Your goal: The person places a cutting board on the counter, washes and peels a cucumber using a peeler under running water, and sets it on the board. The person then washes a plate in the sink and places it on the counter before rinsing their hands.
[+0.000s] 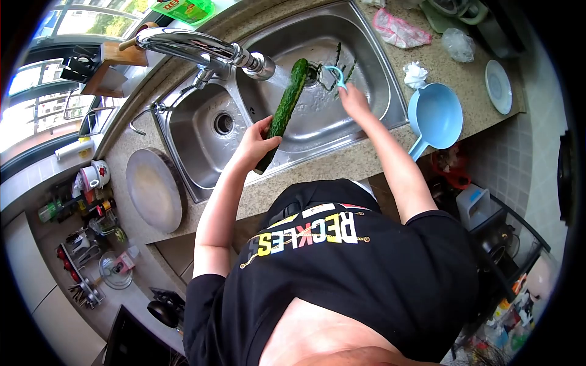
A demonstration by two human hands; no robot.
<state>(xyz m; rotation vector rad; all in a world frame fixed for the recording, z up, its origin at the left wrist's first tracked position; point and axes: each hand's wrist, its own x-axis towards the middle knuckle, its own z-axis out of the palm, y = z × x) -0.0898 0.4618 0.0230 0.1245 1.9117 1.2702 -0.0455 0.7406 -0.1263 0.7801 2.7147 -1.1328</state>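
A long green cucumber [287, 105] slants over the divider and the right basin, its upper end under the running faucet [261, 66]. My left hand [259, 144] is wrapped round its lower part. Above the larger basin [366, 79] my right hand [353, 100] grips a light blue peeler [337, 76], apart from the cucumber. Dark green strips of peel [350, 72] lie in that basin near the drain. The smaller basin [195, 131] with its drain is to the left.
A blue ladle-shaped colander [437, 116], a white plate [499, 87], a crumpled plastic bag [458, 45] and a pink-and-white cloth [401, 29] lie on the right counter. A round board [154, 190] stands at the left, below a knife block [116, 67].
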